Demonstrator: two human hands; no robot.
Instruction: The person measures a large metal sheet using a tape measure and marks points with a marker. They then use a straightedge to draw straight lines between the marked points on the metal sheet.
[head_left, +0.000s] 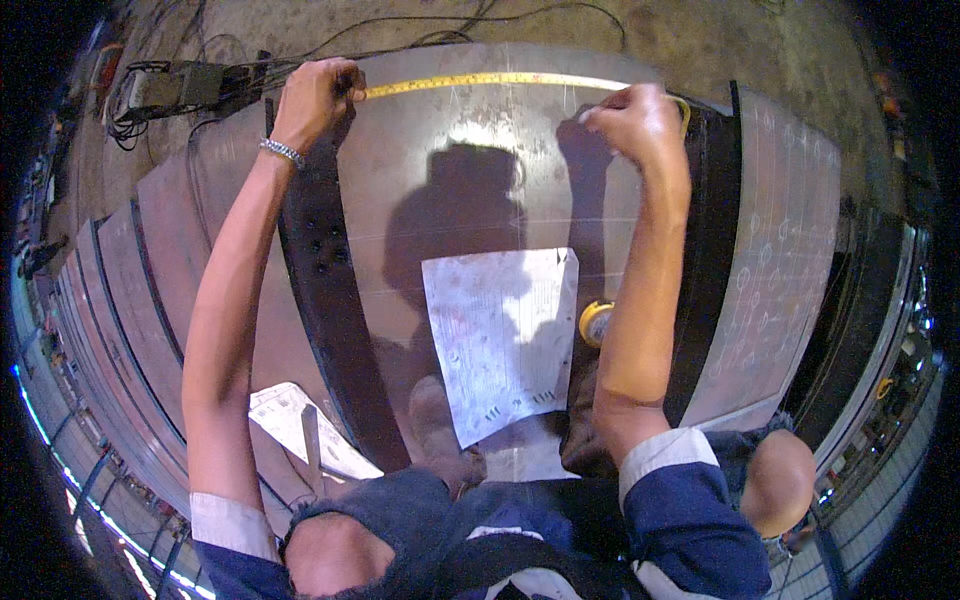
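A yellow tape measure blade [500, 78] stretches across the far part of a grey steel plate [400, 190]. My left hand [322, 98] is closed on the blade's left end. On the other side, my right hand [640, 122] is closed in a pinch with a small white piece of chalk [586, 116] at its fingertips. The blade reaches this hand and bends down behind it; whether the fingers also grip it is hidden. Beside my right forearm lies a round yellow-rimmed thing [597, 323], partly covered, perhaps the tape's case.
A printed paper sheet [500, 345] lies on the plate before me. Another sheet [300, 425] with a narrow metal strip [312, 440] is at lower left. Dark steel beams [325, 250] flank the plate; a chalk-marked plate [775, 240] stands right. Cables and a grey box [185, 88] lie beyond.
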